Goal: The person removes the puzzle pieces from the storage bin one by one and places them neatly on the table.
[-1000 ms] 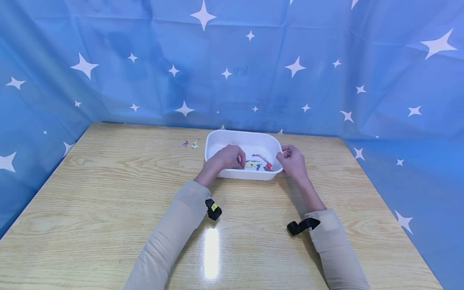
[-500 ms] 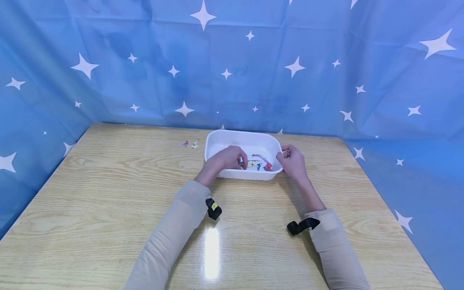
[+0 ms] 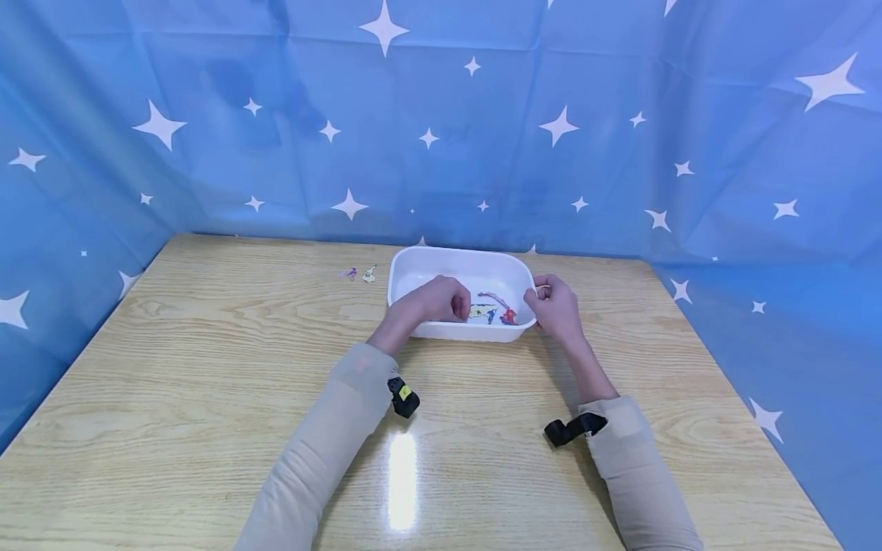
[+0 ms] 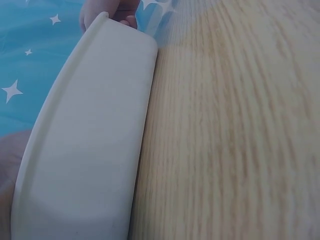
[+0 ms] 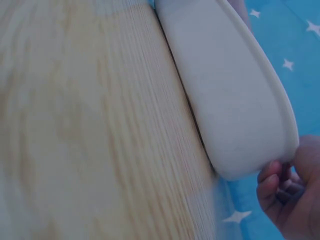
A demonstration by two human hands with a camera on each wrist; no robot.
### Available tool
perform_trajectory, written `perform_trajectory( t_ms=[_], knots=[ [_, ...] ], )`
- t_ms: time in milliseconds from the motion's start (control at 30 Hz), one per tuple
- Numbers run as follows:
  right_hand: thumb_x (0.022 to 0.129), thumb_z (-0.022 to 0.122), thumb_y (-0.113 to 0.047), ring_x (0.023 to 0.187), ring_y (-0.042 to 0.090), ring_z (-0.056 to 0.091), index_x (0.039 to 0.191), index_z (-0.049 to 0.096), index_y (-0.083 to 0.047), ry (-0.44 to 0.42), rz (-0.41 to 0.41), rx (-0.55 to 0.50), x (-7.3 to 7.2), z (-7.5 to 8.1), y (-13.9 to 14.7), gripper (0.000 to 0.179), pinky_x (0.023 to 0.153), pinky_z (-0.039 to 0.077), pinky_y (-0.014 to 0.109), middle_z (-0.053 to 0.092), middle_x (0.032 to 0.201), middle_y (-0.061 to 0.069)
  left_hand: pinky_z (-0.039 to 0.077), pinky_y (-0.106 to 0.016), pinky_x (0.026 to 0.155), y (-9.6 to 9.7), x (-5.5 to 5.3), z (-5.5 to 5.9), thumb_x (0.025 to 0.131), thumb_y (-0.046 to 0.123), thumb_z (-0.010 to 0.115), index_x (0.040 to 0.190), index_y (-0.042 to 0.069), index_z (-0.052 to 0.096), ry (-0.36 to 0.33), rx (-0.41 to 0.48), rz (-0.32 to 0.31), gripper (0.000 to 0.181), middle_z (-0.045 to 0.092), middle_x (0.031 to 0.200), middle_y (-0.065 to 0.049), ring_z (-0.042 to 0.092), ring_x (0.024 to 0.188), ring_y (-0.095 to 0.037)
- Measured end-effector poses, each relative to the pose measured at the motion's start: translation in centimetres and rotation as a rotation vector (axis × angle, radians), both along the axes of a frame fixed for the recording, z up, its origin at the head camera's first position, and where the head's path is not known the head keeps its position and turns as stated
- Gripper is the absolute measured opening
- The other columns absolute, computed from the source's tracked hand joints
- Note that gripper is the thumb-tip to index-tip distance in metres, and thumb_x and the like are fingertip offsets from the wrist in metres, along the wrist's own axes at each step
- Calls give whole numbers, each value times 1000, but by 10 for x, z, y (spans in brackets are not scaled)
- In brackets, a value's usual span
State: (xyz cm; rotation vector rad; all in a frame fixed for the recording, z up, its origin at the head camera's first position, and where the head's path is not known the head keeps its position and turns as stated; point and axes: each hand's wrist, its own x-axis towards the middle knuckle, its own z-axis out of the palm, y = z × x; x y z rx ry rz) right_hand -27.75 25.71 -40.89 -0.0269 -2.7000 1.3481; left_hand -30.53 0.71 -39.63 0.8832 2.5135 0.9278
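Note:
A white plastic basin (image 3: 455,333) stands on the wooden table. My left hand (image 3: 439,298) reaches over its near rim, fingers curled down inside beside a flat yellow-and-blue piece (image 3: 482,311). The fingertips are partly hidden, so whether they pinch that piece cannot be told. Just right of it lies a red piece with a thin pinkish strip (image 3: 508,316). My right hand (image 3: 556,310) grips the basin's right end; in the right wrist view the thumb and curled fingers (image 5: 270,187) hold its rim. The left wrist view shows mostly the basin's outer wall (image 4: 90,125).
Left of the basin on the table (image 3: 241,367) lie a small purple piece (image 3: 350,273) and a small pale piece with green (image 3: 370,274). A blue curtain with white stars (image 3: 427,176) hangs behind the table and along its sides.
My left hand's fingers part slightly half a second ago, then come together again near the yellow-and-blue piece. My right hand and the basin stay put.

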Motion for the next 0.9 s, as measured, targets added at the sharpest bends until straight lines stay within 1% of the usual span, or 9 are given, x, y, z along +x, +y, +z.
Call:
perform_trajectory(
  t_ms=[100,200,300,467,567,667,733,833,900],
  knots=[
    [99,58,-15,54,16,49,125,56,5,2,-3,2,0,0,0,33,45,46,23,52,83,12,43,-23,68,0,-1,-1,87,-5,69,82,11,72,25,14,-17,18,64,76,-1,55,72,-16],
    [99,57,-15,54,16,49,125,56,5,0,-3,1,0,0,0,33,45,46,23,53,83,12,44,-23,67,0,-2,-1,87,-5,70,82,10,71,36,32,-23,16,64,74,-1,55,70,-15],
    [99,57,-15,54,15,49,125,56,5,-4,-4,1,0,1,0,33,46,46,23,53,82,12,44,-23,67,1,-2,-1,88,-2,72,82,10,71,31,46,-17,13,64,75,-1,55,71,-15],
    [99,57,-15,55,16,49,125,56,5,-6,-5,5,1,1,0,34,47,46,23,53,82,11,46,-23,71,1,-2,-2,89,1,74,82,11,70,19,58,-11,12,66,79,0,58,76,-15],
    [99,57,-16,55,16,49,125,56,5,-6,-5,8,1,1,0,33,47,46,23,53,82,11,48,-24,73,1,-2,-2,89,2,75,84,10,71,5,79,-6,10,67,79,-1,60,77,-16],
    [99,57,-16,56,16,49,125,56,5,-5,-3,10,1,1,0,34,47,46,23,53,82,12,49,-26,72,-1,-2,-1,89,4,76,91,8,74,-24,143,18,5,69,80,-2,61,78,-17],
    [99,57,-15,56,16,49,125,56,5,-3,-2,9,1,1,0,34,47,46,23,53,83,12,49,-26,73,-2,-2,-1,90,7,76,96,7,76,-32,197,45,6,71,83,-1,63,79,-17],
    [99,57,-15,55,16,49,125,56,5,1,1,9,1,1,0,33,47,46,23,53,82,12,50,-26,76,-5,-4,0,91,10,76,99,7,78,-25,275,84,8,74,87,1,65,83,-16],
    [98,57,-15,55,16,50,125,57,5,3,2,12,0,1,0,33,46,46,23,53,82,12,52,-26,78,-7,-4,1,93,10,74,98,6,79,-15,304,100,8,74,90,1,66,84,-14]
  ],
)
